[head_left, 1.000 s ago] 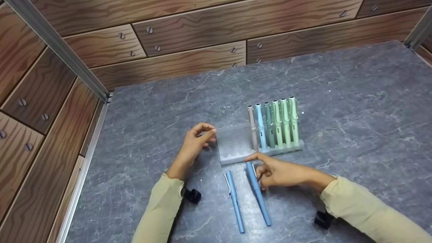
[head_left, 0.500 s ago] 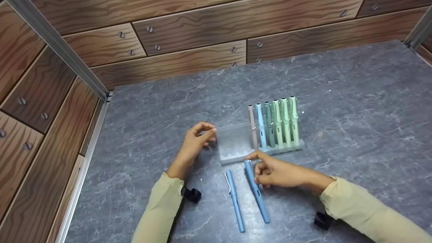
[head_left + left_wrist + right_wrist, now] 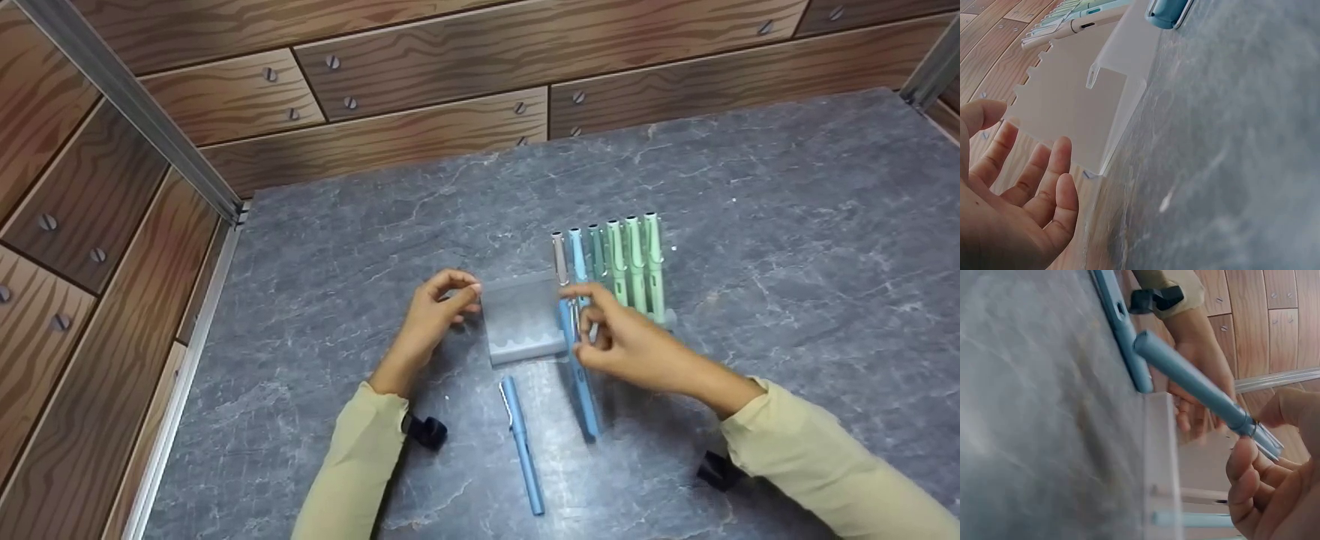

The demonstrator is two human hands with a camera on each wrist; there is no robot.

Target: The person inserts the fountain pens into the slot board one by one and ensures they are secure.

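My left hand (image 3: 439, 311) pinches the upper left corner of a clear pen stand (image 3: 525, 315) between thumb and index; its other fingers (image 3: 1044, 202) are loosely bent. With thumb and fingers near the clip end, my right hand (image 3: 630, 345) holds a blue pen (image 3: 583, 397). That pen is off the table, slanting in front of the stand, its lower end toward me. Another blue pen (image 3: 523, 450) lies on the table. Standing in the right part of the stand are a brownish pen (image 3: 559, 251), a light blue pen (image 3: 577, 251), a dark green pen (image 3: 596, 251) and several light green pens (image 3: 636, 262), partly hidden by my right hand.
The grey marbled table (image 3: 337, 285) ends at wood-patterned panels (image 3: 420, 124) at the back and left. Notches line the stand's upper edge. A metal post (image 3: 142, 112) rises at the left corner.
My right hand has lifted the blue pen and carried it forward, away from me, to the front of the stand. My left hand has stayed at the stand's corner.
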